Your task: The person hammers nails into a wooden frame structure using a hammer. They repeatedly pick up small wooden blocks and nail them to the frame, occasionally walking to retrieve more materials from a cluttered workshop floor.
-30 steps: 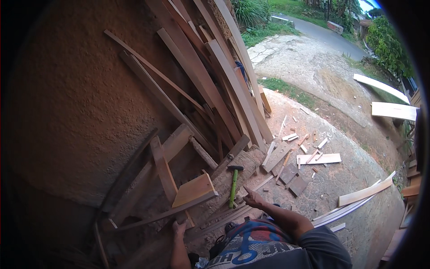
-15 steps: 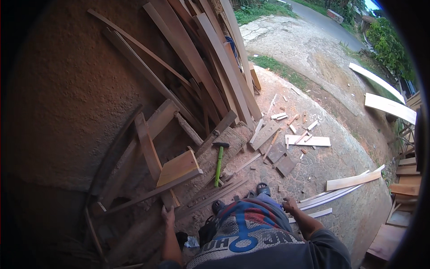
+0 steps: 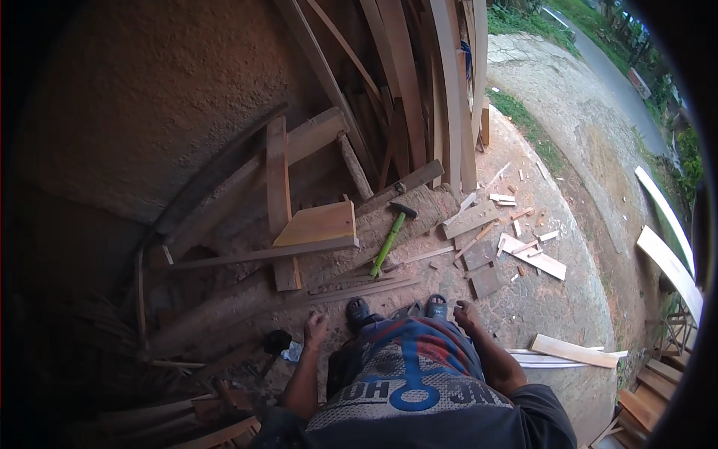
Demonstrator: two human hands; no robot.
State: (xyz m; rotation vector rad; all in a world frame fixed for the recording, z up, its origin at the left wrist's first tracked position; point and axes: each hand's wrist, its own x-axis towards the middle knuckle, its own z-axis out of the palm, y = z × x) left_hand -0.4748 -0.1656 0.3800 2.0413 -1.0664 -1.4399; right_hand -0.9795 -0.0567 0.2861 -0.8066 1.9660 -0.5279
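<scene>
My left hand (image 3: 315, 330) hangs by my left side, fingers curled in, with nothing showing in it. By my right side, my right hand (image 3: 467, 315) is also closed, with nothing seen in it. Ahead of my feet, a hammer (image 3: 388, 243) with a green handle and dark head lies slanted against a log (image 3: 428, 212). Left of it stands an upright board (image 3: 277, 177), crossed low down by a long wood strip (image 3: 262, 254). A short, pale plank (image 3: 318, 224) rests against this strip. Neither hand touches these pieces.
Tall planks (image 3: 407, 90) lean on the rough wall (image 3: 172, 97). Offcuts and a pale board (image 3: 532, 256) litter the concrete to the right. Long strips (image 3: 553, 358) lie beyond my right arm, and stacked wood (image 3: 643, 396) sits at lower right. A dark round object (image 3: 277, 342) lies beside my left forearm.
My view has swung left, so the scene sits farther right. My left hand has come away from the upright board's lower end, back toward my body. The hammer stays in place.
</scene>
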